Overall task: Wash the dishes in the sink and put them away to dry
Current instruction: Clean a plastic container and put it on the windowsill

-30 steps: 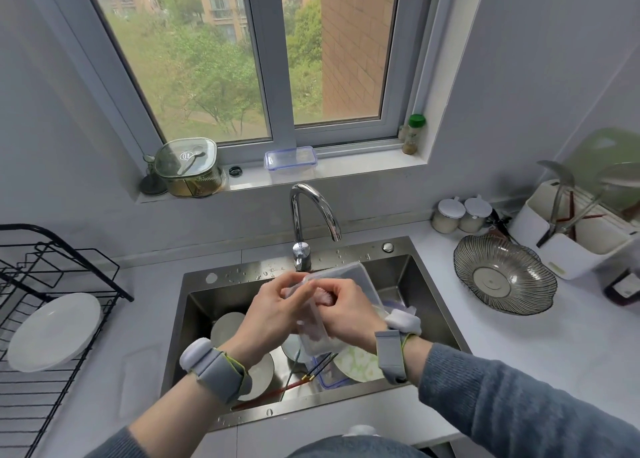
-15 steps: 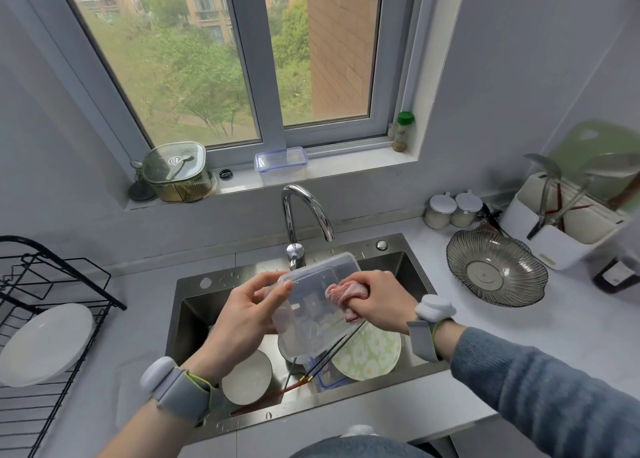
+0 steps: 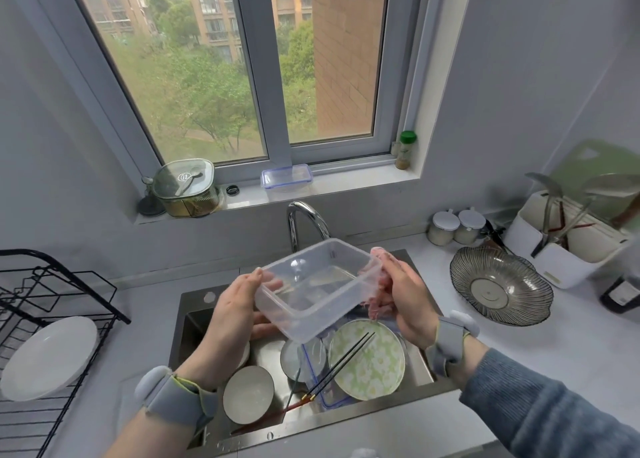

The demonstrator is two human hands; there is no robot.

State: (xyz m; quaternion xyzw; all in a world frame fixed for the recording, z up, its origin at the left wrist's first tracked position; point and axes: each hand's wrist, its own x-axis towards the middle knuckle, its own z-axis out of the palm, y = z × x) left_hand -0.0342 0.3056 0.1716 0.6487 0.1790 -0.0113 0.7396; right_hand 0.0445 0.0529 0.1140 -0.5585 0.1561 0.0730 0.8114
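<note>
A clear plastic container (image 3: 313, 289) is held above the steel sink (image 3: 349, 426), its opening facing up and toward me. My left hand (image 3: 233, 310) grips its left end, thumb on the rim and fingers underneath. My right hand (image 3: 403, 300) holds a pink cloth (image 3: 377, 301) pressed against the container's right end. Below in the sink lie a green flowered plate (image 3: 372, 364) with black chopsticks (image 3: 341, 369) across it, a white bowl (image 3: 247, 393), a small dish (image 3: 294, 357) and a blue-edged lid (image 3: 325, 397).
A black drying rack (image 3: 52, 305) at left holds one white plate (image 3: 48, 357). The faucet (image 3: 306, 220) rises behind the container. On the right counter stand a ribbed glass bowl (image 3: 500, 286), two jars (image 3: 455, 225) and a white utensil holder (image 3: 568, 239).
The container has been lifted higher above the sink and turned so its opening faces up. My right hand with the cloth has moved from inside it to its right end.
</note>
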